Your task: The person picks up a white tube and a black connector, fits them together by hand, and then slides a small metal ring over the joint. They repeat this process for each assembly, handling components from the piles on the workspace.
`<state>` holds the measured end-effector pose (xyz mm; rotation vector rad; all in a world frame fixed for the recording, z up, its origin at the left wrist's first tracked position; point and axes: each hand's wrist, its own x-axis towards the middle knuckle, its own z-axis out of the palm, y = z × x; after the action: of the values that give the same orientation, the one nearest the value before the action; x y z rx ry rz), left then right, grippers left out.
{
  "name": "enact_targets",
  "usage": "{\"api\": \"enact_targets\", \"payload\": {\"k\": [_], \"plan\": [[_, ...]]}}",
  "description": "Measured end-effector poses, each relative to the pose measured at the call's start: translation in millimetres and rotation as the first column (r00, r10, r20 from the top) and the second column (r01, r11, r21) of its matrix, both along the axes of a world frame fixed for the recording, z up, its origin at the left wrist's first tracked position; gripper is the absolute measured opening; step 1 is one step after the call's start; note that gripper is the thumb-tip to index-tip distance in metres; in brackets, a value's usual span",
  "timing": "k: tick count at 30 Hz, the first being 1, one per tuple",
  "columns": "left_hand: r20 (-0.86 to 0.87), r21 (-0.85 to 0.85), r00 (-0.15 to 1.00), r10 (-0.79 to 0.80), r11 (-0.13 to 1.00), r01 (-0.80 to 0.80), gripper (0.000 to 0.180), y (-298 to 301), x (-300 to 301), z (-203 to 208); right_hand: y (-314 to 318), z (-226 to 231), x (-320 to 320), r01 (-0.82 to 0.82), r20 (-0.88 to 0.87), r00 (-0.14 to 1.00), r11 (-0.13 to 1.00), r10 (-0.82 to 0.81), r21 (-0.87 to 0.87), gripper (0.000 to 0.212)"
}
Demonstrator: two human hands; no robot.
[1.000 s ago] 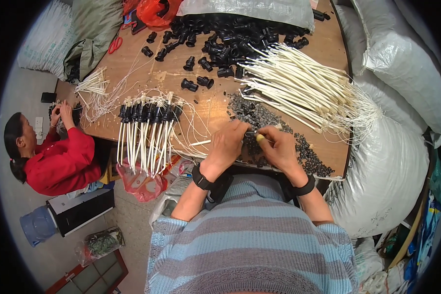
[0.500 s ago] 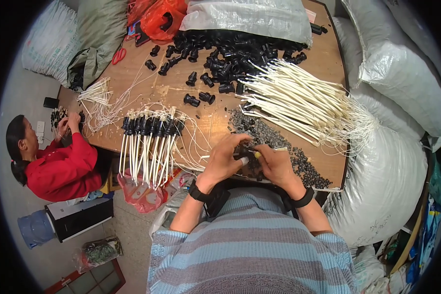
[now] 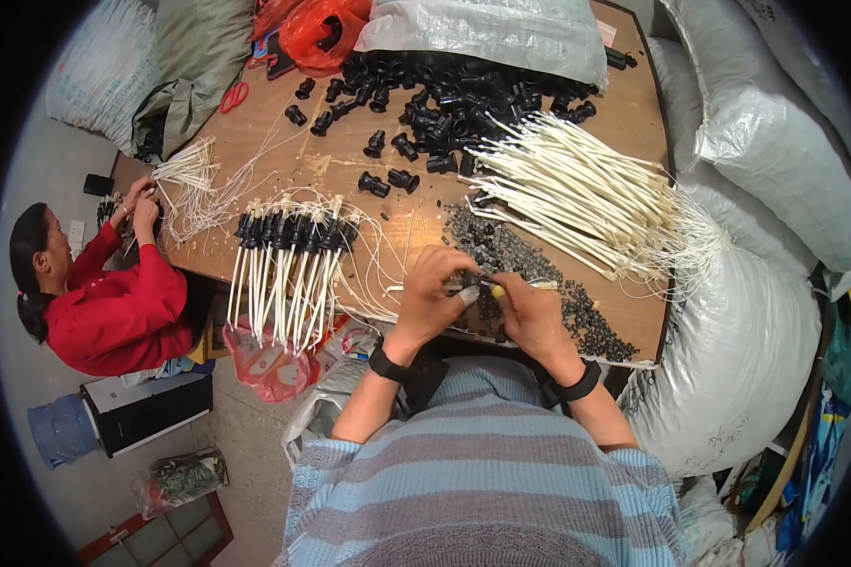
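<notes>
Nothing I can read word for word. Well ahead and far left of my left hand [image 3: 440,295]: faint bluish print on a pale woven sack [image 3: 101,76], too blurred for me. Right of my right hand [image 3: 535,319], low on a bulging white sack [image 3: 742,345]: dark handwritten strokes [image 3: 717,444], illegible. Well ahead, slightly right of my grip: pale card [image 3: 607,34], lettering too small to tell.

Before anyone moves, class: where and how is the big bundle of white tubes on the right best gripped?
Probably across the middle of the bundle of white tubes, right hand coming from above and the near side: they lie roughly parallel there, while thin wires fan out at the right end and black parts crowd the far-left end.
</notes>
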<state>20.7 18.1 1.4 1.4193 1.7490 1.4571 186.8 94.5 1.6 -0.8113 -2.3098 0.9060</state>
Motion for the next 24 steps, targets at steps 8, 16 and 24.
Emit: {"api": "enact_targets", "payload": {"k": [8,16,24], "plan": [[0.295,-0.006,0.955,-0.016,1.0,0.019,0.026,-4,0,-1,-3,3,0,0.001,0.011,1.0,1.0,-0.001,0.024,0.015],[-0.143,0.125,0.989,-0.033,0.991,0.051,0.031,-5,-4,-8,-8,5,-4,0.011,-0.028,1.0,1.0,-0.01,0.021,0.017],[-0.138,0.007,0.986,-0.096,0.995,0.098,0.039,-4,-15,-10,-9,-4,-2,0.042,0.059,0.998,0.977,-0.03,-0.208,0.012]]}}
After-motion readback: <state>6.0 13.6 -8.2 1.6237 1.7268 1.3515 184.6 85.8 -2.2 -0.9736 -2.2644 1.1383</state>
